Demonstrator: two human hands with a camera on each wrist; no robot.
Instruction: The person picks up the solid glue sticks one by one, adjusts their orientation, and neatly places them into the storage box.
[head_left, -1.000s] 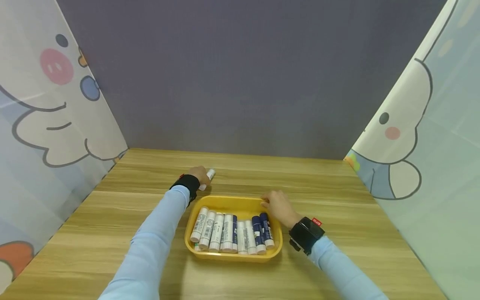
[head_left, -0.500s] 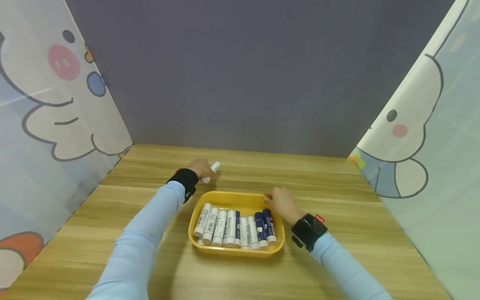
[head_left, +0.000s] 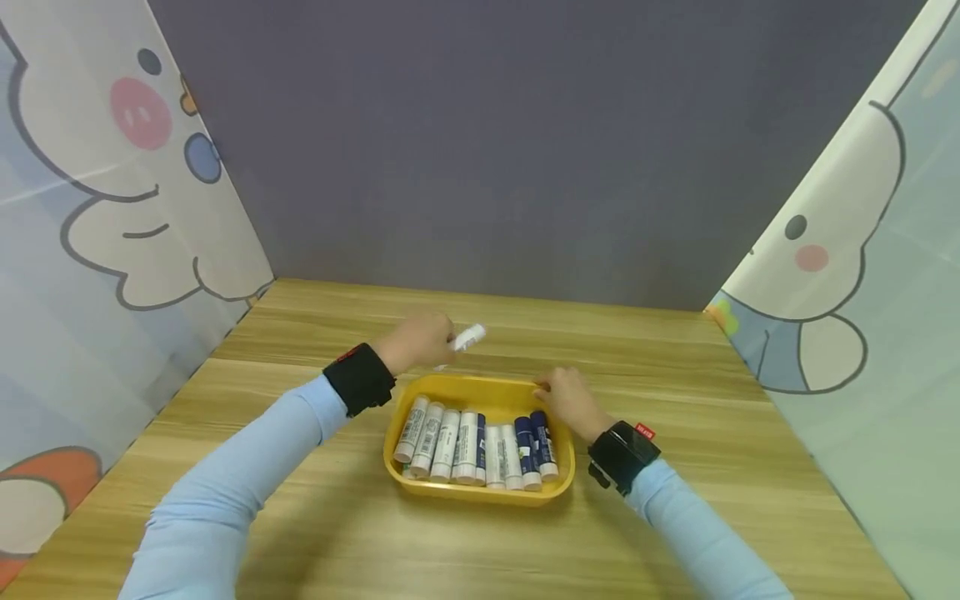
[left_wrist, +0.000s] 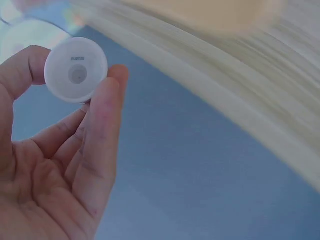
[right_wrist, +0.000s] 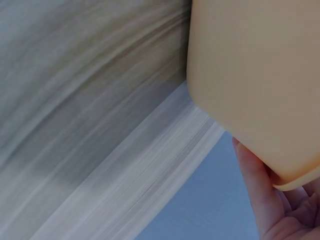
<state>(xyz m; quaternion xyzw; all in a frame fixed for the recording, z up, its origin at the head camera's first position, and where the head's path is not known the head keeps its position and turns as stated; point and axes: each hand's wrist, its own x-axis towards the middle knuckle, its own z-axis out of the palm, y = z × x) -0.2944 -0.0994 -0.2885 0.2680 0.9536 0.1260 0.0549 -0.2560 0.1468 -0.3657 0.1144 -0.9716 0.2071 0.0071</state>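
My left hand (head_left: 422,340) holds a white glue stick (head_left: 467,339) just above the far rim of a yellow tray (head_left: 480,389). In the left wrist view the stick's round white end (left_wrist: 76,70) is pinched between thumb and fingers (left_wrist: 100,125). The tray holds several glue sticks (head_left: 480,437) lying side by side, white ones at the left and dark blue ones at the right. My right hand (head_left: 570,400) grips the tray's far right corner; in the right wrist view its fingers (right_wrist: 260,200) curl under the tray's yellow wall (right_wrist: 250,70).
The tray sits on a wooden table (head_left: 300,500). A grey wall (head_left: 480,150) stands behind, with cartoon-printed curtains at the left (head_left: 97,208) and right (head_left: 862,250). Both forearms wear light blue sleeves and black wrist bands.
My left hand has carried the white glue stick to the right and lifted it, from beyond the tray's far left corner to over its far rim. The right hand stays on the tray.
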